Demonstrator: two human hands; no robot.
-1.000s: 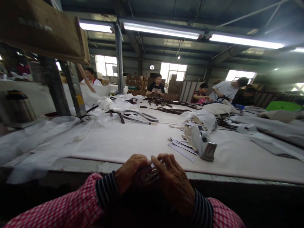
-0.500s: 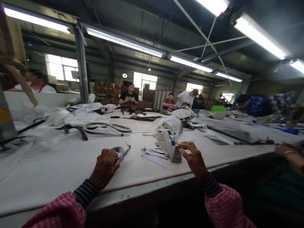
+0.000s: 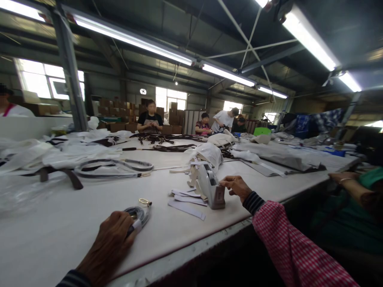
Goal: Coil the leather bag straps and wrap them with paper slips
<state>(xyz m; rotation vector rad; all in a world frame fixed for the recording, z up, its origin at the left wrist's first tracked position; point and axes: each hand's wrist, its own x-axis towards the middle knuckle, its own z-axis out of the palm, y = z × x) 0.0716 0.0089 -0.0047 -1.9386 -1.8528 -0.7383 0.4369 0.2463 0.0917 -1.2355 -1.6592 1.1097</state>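
Observation:
My left hand (image 3: 109, 241) is closed around a coiled grey strap (image 3: 145, 217) low over the table. A white band (image 3: 137, 226) wraps the coil, and a gold-coloured metal clasp (image 3: 145, 202) sticks out at its far end. My right hand (image 3: 237, 188) has thumb and forefinger drawn together at the front end of a grey tape dispenser (image 3: 212, 191). Whatever sits between those fingertips is too small to make out. Several white paper strips (image 3: 187, 209) lie just left of the dispenser.
Another long strap (image 3: 115, 162) lies looped on the white table (image 3: 161, 243). Dark straps (image 3: 170, 147) and white plastic wrapping (image 3: 68, 149) cover its far side. A co-worker's arm (image 3: 348, 177) rests at the right edge; other people work across the table.
The view has turned right. My left hand and the coiled strap are nearer and lower in view; the clasp shows more clearly. My right fingers stay at the dispenser, drawn closer together.

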